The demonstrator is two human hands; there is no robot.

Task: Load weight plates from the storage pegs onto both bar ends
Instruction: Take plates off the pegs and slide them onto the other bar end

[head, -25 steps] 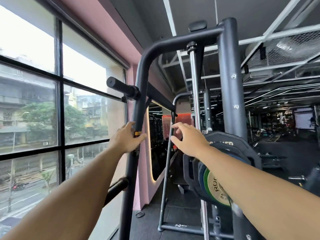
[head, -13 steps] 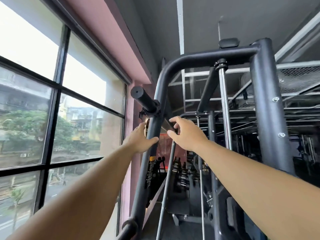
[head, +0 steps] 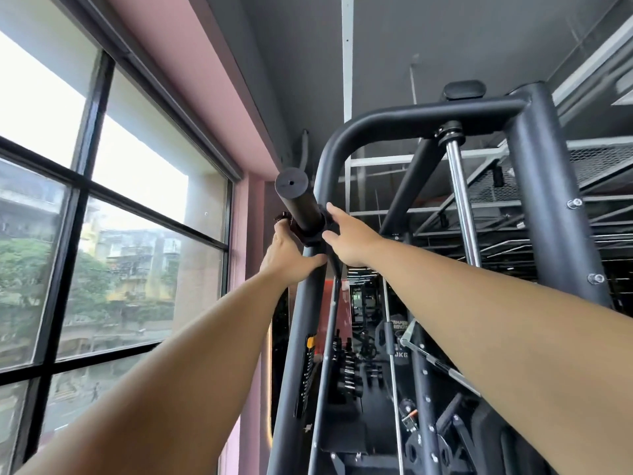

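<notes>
The black bar end (head: 298,199) points up and left toward me, high on the rack, and carries no plate. My left hand (head: 287,256) reaches up beneath it; its fingers curl around the dark collar (head: 311,234) at the sleeve's base, and the thumb lies across the rack upright (head: 301,337). My right hand (head: 349,238) touches the collar's right side with straight fingers. A dark weight plate (head: 397,341) with white lettering hangs lower down inside the rack. More plates (head: 428,450) show dimly at the bottom right.
A large window (head: 102,234) runs along the left, close to the rack. The rack's curved top tube (head: 428,113) and a chrome guide rod (head: 462,200) stand right of my hands. Dumbbell racks (head: 346,371) line the dark floor behind.
My view has tilted upward and closer to the bar end. Both hands have risen from the upright to the collar at the sleeve's base.
</notes>
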